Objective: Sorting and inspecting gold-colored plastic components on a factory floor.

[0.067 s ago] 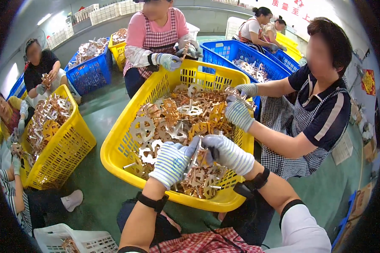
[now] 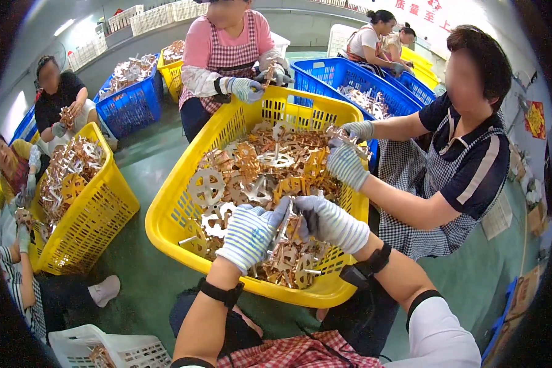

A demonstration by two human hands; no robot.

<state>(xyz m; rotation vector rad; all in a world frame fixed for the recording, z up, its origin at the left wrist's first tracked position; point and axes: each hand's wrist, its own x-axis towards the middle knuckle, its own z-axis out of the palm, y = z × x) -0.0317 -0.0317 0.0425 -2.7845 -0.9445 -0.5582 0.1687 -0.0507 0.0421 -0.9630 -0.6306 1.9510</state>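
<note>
My left hand, in a striped knit glove, is closed around a flat silvery metal part above the near side of a yellow basket. My right hand, gloved the same way, pinches the upper end of that part with its fingertips. The part stands roughly on edge between both hands, and the gloves cover some of it. Under it, the basket is heaped with stamped metal pieces, copper-coloured and silver, several with ring shapes and short pins.
A person across the basket holds a small metal piece; another at the right grips a metal part over its rim. Another loaded yellow basket stands left, with blue crates behind. A white basket sits at the lower left.
</note>
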